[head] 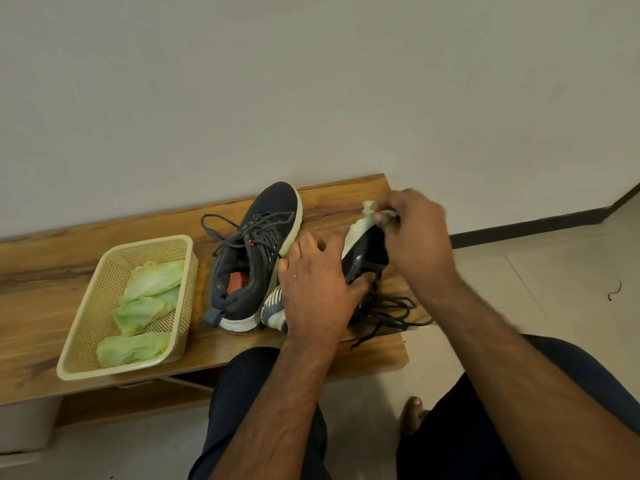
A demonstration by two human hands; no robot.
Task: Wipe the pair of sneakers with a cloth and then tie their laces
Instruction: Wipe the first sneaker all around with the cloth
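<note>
Gripping the second sneaker (363,258), the left hand (317,289) wraps over its side with the fingers curled round the upper, holding it tipped on its side at the right end of the wooden bench (41,296). Long axis runs from the near edge toward the far right corner; toe end points away toward the wall, pale sole facing left, heel end down by the near edge under the wrist. Right hand (415,233) sits at the toe end, fingers pinching a pale green cloth (369,211) against the toe/sole edge; a bit of cloth sticks up above the fingertips. This shoe's dark laces (391,310) hang loose and untied, trailing over the near right edge of the bench. The first sneaker (256,251) stands upright on its sole just left of the held one, touching or nearly touching it, mid-bench. Its long axis also runs near-to-far, toe toward the far edge and angled slightly right, heel toward the near edge, orange insole visible. Its laces (239,226) are untied too, looped loosely across the tongue and out to the left. A cream perforated basket (100,271) sits left of the shoes at the near edge, with three more folded green cloths (149,299) inside. Person's dark trousers (263,410) and a bare foot (412,414) show below the bench.
</note>
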